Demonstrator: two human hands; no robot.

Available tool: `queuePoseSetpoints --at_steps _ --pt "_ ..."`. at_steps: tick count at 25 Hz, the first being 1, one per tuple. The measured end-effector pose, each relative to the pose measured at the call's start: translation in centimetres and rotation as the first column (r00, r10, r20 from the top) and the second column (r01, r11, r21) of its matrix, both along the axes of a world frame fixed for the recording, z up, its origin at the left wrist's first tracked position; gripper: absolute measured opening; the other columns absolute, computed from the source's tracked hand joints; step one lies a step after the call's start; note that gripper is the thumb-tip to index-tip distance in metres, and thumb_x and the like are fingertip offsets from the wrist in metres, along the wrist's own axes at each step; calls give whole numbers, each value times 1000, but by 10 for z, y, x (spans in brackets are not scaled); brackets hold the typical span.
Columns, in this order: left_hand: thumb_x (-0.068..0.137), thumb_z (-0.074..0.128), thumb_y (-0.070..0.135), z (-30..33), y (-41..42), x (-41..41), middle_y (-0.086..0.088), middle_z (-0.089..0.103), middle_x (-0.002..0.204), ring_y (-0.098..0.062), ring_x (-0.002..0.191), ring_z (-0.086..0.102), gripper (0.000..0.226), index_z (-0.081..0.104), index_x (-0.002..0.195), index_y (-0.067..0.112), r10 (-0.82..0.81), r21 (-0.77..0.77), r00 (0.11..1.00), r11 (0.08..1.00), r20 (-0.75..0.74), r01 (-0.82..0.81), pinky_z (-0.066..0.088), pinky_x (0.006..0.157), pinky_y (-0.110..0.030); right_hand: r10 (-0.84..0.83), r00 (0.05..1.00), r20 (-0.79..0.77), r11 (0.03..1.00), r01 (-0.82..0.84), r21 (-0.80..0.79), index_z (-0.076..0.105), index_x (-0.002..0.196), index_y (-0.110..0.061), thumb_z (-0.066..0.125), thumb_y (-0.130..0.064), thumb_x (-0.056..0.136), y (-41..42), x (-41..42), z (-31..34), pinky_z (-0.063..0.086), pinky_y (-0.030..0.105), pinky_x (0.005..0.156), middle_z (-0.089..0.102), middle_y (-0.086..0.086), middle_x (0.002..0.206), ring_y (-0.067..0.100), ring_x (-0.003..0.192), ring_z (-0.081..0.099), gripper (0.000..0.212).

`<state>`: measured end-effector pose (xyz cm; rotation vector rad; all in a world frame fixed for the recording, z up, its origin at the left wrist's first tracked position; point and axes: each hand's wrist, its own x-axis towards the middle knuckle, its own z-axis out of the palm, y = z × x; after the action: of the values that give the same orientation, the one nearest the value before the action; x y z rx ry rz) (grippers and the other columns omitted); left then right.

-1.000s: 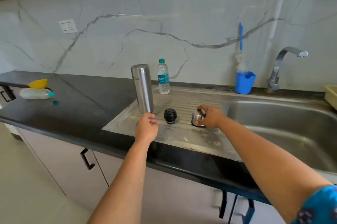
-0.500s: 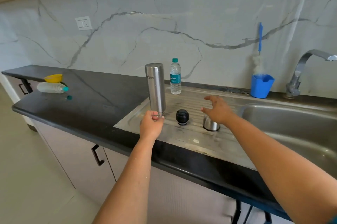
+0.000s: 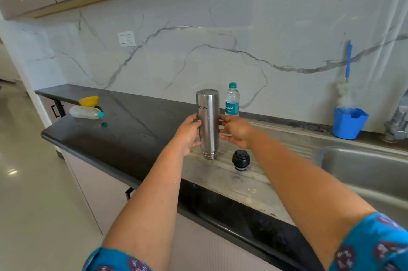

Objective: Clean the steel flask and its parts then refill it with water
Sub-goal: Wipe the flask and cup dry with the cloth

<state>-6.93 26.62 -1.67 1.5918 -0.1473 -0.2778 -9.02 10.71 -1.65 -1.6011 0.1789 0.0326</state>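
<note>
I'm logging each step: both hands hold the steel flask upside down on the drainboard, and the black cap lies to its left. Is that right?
Not quite. In the head view both hands, left and right, do hold the upside-down flask on the drainboard, but the black cap lies to its right, not its left.

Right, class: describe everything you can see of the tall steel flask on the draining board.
The tall brushed-steel flask is a plain cylinder standing upside down, ringed neck on the ribbed steel draining board, flat base uppermost. Its dark printed lettering reads inverted. No cap is fitted; the round black stopper sits apart beside it. The left hand and right hand hold its sides. A clear plastic water bottle stands behind it.
</note>
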Motion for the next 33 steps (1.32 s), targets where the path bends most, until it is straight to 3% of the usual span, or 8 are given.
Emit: queuePoseSetpoints --at_steps 2,6,9,12,17,21,26,33 --pt "108 38 22 -2 0 0 3 56 135 -18 105 59 41 39 148 30 -3 8 1000 1000 27 3 48 102 -43 -16 1000 4 999 16 39 41 144 -14 34 11 95 1 2 0 49 36 100 51 5 135 24 116 55 56" --pt "107 38 20 5 3 -17 12 61 108 -12 98 62 40 44 145 30 8 11 994 1000 107 -10 51 94 -37 -34 998 44 980 25 197 44 137 -9 42 -11 101 6 -17 12 50 41 98 54 11 133 30 110 61 36" --pt "106 42 25 29 4 -46 18 61 100 -12 99 61 28 56 128 34 18 -66 982 998 189 -5 51 92 -37 -55 989 137 951 10 309 47 136 -6 43 -33 102 -3 -49 33 52 43 96 54 10 134 32 110 62 44" --pt "105 46 31 56 -16 -92 17 64 103 -16 102 63 15 61 106 34 -52 -175 970 980 238 96 54 90 -40 -120 970 210 953 53 297 51 134 -4 41 -50 98 -30 -102 55 54 39 93 56 8 133 30 111 62 60" --pt "102 51 37 57 -102 -168 13 65 106 -21 110 61 19 60 115 27 -292 -259 930 902 224 346 55 91 -47 -337 906 256 932 283 227 55 132 -5 41 -57 96 -98 -220 63 54 37 93 59 5 131 26 108 66 65" --pt "100 46 49 38 -189 -236 -6 57 121 -26 110 58 42 56 129 21 -538 -242 838 804 90 543 58 77 -32 -557 802 217 824 500 266 55 128 -1 36 -59 96 -161 -313 42 58 29 78 59 12 129 24 114 61 69" --pt "95 46 61 12 -279 -291 -22 58 111 -28 96 65 63 44 144 22 -721 -259 683 685 -113 681 58 75 -31 -710 676 198 696 632 341 51 134 -4 36 -53 98 -231 -397 14 55 33 83 55 10 130 22 111 59 62" --pt "85 70 45 -13 -342 -288 -17 65 111 -30 95 66 44 60 109 10 -725 -217 619 684 -301 696 59 75 -39 -743 659 118 669 729 143 68 107 -10 51 -42 97 -292 -402 -29 53 44 92 70 9 111 26 106 64 38"
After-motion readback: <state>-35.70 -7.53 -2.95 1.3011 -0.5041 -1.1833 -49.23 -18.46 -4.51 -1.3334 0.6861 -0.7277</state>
